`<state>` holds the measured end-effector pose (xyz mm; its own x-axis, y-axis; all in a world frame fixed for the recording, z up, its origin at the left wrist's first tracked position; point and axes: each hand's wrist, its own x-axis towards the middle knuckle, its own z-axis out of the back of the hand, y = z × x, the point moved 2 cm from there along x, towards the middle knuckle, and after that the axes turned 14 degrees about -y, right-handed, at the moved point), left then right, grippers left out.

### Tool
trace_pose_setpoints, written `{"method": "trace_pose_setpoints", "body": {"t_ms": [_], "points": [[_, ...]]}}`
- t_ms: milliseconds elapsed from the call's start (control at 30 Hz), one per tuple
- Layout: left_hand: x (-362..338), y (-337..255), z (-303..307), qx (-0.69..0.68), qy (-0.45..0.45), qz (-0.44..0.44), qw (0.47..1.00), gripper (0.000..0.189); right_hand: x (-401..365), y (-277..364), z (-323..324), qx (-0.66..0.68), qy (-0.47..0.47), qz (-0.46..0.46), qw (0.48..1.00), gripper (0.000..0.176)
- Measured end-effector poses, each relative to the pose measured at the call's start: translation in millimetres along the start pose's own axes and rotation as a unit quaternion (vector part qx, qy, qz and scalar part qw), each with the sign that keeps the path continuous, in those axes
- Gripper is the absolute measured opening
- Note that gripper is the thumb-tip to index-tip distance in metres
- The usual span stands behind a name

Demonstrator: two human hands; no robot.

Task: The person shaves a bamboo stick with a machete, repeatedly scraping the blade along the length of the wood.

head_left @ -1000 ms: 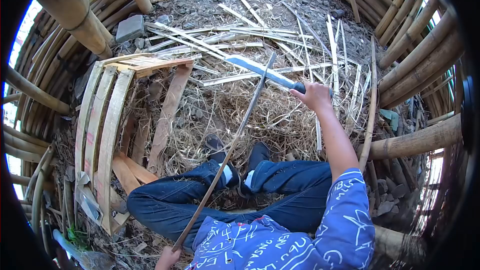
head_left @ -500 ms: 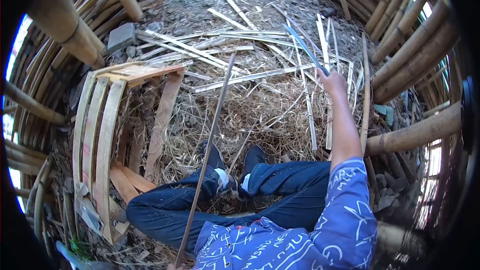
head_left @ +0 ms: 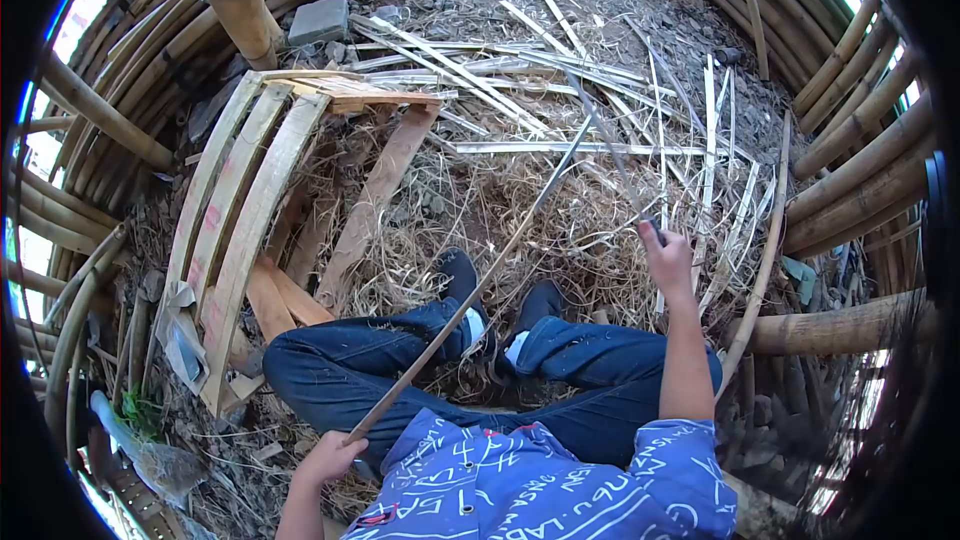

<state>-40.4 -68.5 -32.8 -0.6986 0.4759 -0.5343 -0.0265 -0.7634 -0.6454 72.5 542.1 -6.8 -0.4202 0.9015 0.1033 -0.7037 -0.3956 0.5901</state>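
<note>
Long strip runs slantwise from the left hand, toward the knife.
The strip point(head_left: 410, 372) lies forward and rightward from the left hand point(head_left: 328, 458), its long axis diagonal over the legs point(head_left: 350, 355); this hand is nearer, fingers closed round its near end. Its far end points at the knife point(head_left: 613, 153), gripped by the right hand point(head_left: 671, 265), blade forward-left; contact I cannot tell.
</note>
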Motion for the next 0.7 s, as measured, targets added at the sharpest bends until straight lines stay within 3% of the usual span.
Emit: {"method": "trace_pose_setpoints", "body": {"t_ms": [33,67,100,167,200,333,400,433,500,633,700], "points": [[1.2,-14.6,3.2,-0.033,-0.006,0.097,0.995,0.030,-12.0,9.9,-5.9,0.034,0.035,-0.010,0.999,0.072],[-0.6,-34.2,4.9,-0.120,-0.037,0.140,0.982,0.031,-24.4,13.4,-15.3,0.066,0.057,-0.015,0.996,0.069],[2.5,-40.7,4.2,-0.123,-0.037,0.143,0.981,0.031,-37.9,16.3,-25.8,0.097,0.080,-0.019,0.992,0.065],[8.2,-53.6,6.1,-0.104,-0.061,0.009,0.993,0.033,-74.1,34.5,-44.5,0.174,0.108,-0.046,0.978,0.061],[26.2,-28.5,0.5,-0.132,0.056,0.161,0.976,0.030,-92.0,36.3,-57.0,0.181,0.134,-0.060,0.973,0.060],[37.7,-72.9,4.6,-0.213,0.065,0.260,0.940,0.022,-166.4,41.6,-105.5,0.216,0.225,-0.085,0.946,0.057],[43.2,-70.8,3.4,-0.295,0.142,0.298,0.897,0.018,-204.6,58.8,-115.3,0.251,0.276,-0.140,0.917,0.054],[44.3,-65.6,2.9,-0.296,0.137,0.301,0.896,0.018,-219.2,71.9,-111.1,0.271,0.310,-0.188,0.892,0.053],[46.1,-56.7,-1.4,-0.398,0.217,0.303,0.838,0.020,-238.9,69.5,-119.0,0.296,0.368,-0.187,0.861,0.053],[45.5,-32.3,-15.7,-0.490,0.303,0.258,0.776,0.026,-233.6,69.8,-109.1,0.254,0.370,-0.135,0.883,0.051],[46.8,-30.8,-18.5,-0.478,0.290,0.269,0.784,0.026,-226.0,63.3,-101.6,0.236,0.352,-0.099,0.900,0.053]]}}
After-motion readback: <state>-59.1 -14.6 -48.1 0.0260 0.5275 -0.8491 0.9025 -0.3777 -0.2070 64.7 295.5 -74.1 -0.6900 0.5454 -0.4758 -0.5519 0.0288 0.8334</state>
